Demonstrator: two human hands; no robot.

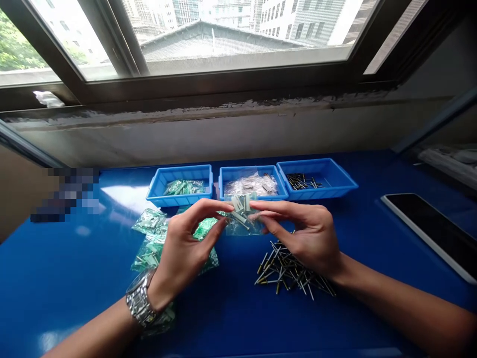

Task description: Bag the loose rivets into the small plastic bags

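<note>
A small clear plastic bag (244,226) with pale plastic plugs and screws inside is held up between my two hands, over the table's middle. My left hand (190,241), with a metal watch (140,301) on its wrist, pinches the bag's left upper edge between thumb and fingers. On the opposite edge, my right hand (307,233) has a similar pinch. Under and beside my right hand lies a loose pile of pop rivets (286,273) with brass-coloured and silver parts. Several greenish filled bags (151,248) lie around my left hand, partly hidden by it.
Three blue bins stand along the back: the left bin (179,202) holds green bags, the middle bin (222,180) clear bags, the right bin (335,174) dark rivets. A phone-like dark slab (428,233) lies at right on the blue table (93,278). Behind is a window (223,82).
</note>
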